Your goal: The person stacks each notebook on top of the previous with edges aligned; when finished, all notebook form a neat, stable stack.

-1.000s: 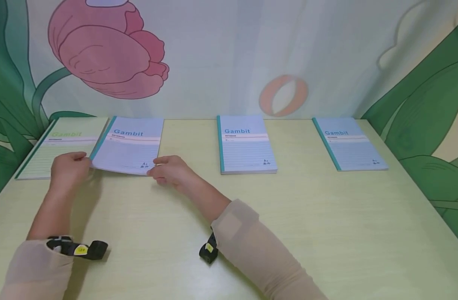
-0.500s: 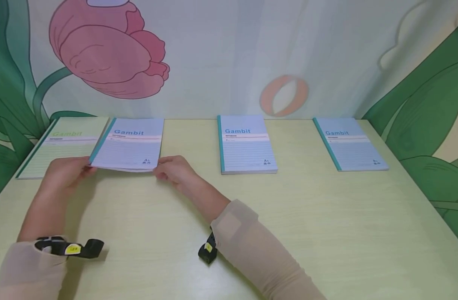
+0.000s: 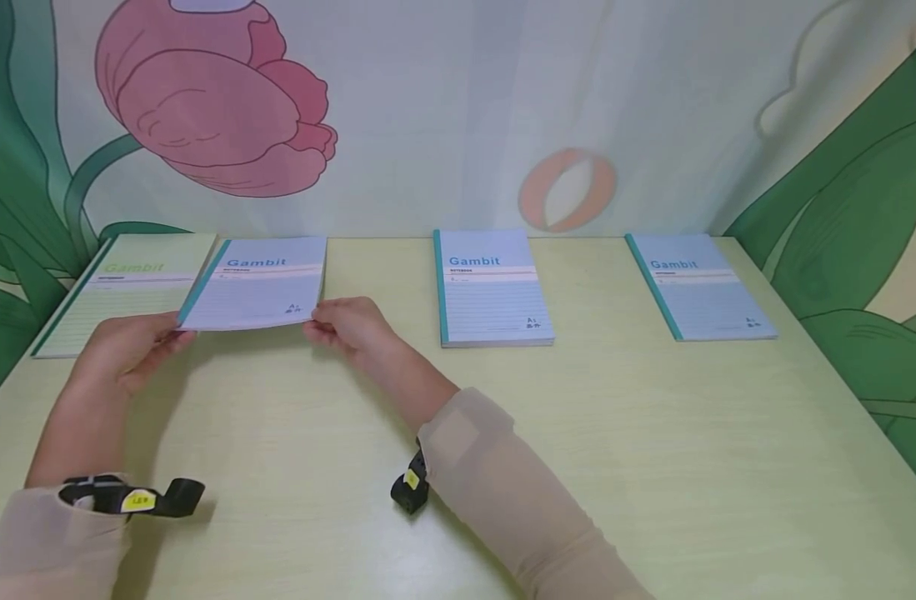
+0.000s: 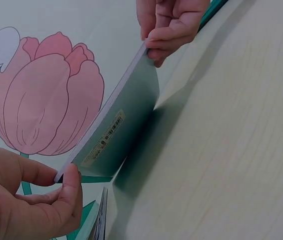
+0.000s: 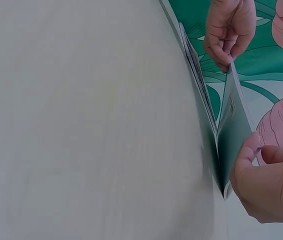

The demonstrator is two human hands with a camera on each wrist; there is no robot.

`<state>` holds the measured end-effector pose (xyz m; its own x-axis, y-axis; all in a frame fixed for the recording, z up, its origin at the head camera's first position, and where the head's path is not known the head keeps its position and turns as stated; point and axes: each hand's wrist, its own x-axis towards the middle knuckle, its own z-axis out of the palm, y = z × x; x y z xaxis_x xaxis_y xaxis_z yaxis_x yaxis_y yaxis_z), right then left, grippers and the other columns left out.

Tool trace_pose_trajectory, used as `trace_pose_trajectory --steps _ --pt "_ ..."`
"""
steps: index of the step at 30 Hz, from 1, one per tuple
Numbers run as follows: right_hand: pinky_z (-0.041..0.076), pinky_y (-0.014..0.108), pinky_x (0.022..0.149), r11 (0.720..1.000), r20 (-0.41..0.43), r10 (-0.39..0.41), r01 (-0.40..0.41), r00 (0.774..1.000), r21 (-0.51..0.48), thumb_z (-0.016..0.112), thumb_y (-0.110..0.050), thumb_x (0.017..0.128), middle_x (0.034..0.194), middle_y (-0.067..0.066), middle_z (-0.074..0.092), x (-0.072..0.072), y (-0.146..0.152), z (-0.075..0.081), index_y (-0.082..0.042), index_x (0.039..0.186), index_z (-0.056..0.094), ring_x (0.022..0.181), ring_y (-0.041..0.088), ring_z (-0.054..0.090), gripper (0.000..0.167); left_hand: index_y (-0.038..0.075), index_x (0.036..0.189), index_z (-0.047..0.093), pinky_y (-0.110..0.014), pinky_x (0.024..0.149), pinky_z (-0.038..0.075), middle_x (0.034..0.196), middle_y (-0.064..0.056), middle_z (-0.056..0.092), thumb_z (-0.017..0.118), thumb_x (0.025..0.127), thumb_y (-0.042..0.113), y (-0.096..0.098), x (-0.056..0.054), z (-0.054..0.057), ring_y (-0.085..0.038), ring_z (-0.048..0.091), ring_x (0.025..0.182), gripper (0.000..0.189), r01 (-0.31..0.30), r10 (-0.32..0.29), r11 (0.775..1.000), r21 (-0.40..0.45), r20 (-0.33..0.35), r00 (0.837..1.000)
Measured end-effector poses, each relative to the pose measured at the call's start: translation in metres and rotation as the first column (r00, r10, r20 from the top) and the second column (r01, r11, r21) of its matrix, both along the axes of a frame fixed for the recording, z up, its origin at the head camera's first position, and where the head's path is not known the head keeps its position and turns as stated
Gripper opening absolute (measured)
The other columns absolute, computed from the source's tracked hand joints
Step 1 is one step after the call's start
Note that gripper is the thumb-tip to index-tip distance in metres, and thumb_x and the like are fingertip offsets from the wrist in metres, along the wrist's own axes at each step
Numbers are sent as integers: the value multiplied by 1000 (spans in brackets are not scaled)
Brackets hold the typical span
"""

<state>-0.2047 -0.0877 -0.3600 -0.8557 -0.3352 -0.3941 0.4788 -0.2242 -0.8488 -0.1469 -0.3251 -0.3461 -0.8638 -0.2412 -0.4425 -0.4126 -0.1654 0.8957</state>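
A blue Gambit notebook (image 3: 258, 287) is tilted, its near edge raised off the table and its far edge low by the wall. My left hand (image 3: 127, 350) pinches its near left corner between thumb and fingers. At the near right corner my right hand (image 3: 356, 329) pinches it the same way. Both wrist views show its underside, and a barcode label (image 4: 103, 139) is visible there in the left wrist view. Just left of it lies a green Gambit notebook (image 3: 138, 287), partly hidden by my left hand.
Farther right, a thicker-looking blue notebook or stack (image 3: 493, 292) lies on the pale table (image 3: 653, 467). Another blue notebook (image 3: 698, 292) lies near the right back corner. A wall (image 3: 427, 108) painted with flowers and leaves rises behind the table's far edge.
The near edge of the blue notebook has risen from near the table, tilting it up. My left hand has shifted slightly left, and my right hand has moved slightly up.
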Motion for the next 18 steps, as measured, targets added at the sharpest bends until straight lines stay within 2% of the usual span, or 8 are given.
trace_pose_trajectory --steps 4,7,9,12,16,18 --pt "54 25 70 1000 -13 -29 29 999 7 55 8 87 72 12 60 -3 1 5 15 100 60 65 17 59 15 4 110 45 -19 73 52 75 5 58 48 94 8 4 2 5 -8 59 72 16 5 -4 1000 -21 19 1000" --pt "54 25 70 1000 -17 -25 25 1000 2 56 9 86 74 12 61 -4 2 7 16 102 59 65 16 59 17 5 111 46 -19 74 51 77 5 57 48 95 8 6 3 7 -8 58 73 17 5 -5 1000 -28 21 1000" --pt "54 25 71 1000 -16 -19 19 1000 -2 56 10 85 76 12 61 -4 3 8 16 104 58 65 16 59 20 5 114 45 -19 74 52 79 5 57 48 95 9 4 2 4 -8 58 73 20 3 -3 1000 -22 12 1000" --pt "54 26 72 1000 -24 -19 19 1000 -4 56 13 84 80 14 62 -4 3 9 16 107 57 66 17 59 23 3 124 44 -20 76 51 89 2 56 51 94 11 -6 -5 -9 -9 59 77 31 -5 5 999 -40 -4 1000" --pt "54 25 70 1000 -43 -23 23 999 5 55 15 83 83 15 63 -4 3 8 16 107 58 65 16 58 24 4 136 38 -22 82 50 110 -6 49 57 92 18 -27 -17 -35 -11 60 88 50 -19 17 997 -78 -31 999" --pt "54 24 68 1000 -44 -26 27 999 11 55 15 83 83 14 63 -3 4 7 15 107 59 64 16 58 24 5 137 38 -23 83 49 117 -9 46 59 91 20 -35 -21 -46 -12 59 93 53 -25 22 996 -84 -40 999"
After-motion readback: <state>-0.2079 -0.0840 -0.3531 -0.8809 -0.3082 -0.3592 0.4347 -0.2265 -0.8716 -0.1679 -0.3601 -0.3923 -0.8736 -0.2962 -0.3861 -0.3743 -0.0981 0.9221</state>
